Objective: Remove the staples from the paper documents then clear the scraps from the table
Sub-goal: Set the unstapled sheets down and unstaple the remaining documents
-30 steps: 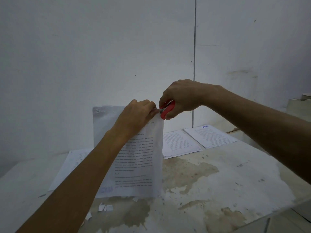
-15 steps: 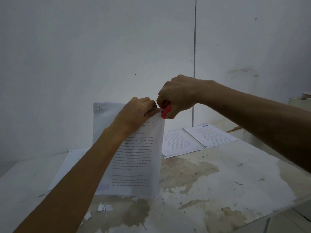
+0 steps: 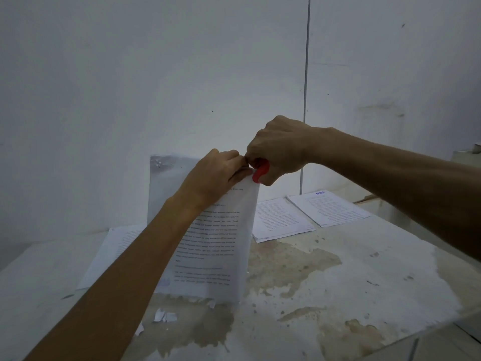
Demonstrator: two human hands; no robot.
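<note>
The stapled document [image 3: 208, 230] stands upright on the table [image 3: 364, 282], held at its top right corner. The left hand [image 3: 213, 175] pinches this corner with curled fingers, and the right hand [image 3: 281, 149] is closed around a red staple remover [image 3: 260, 173] touching the same corner. The staple is hidden, so I cannot tell if it is out. Other papers [image 3: 307, 214] lie behind, and small scraps [image 3: 164, 316] lie near the front edge, so clearing is not yet done. Compared with one second ago, the right hand has turned more over the remover, and less red is visible.
</note>
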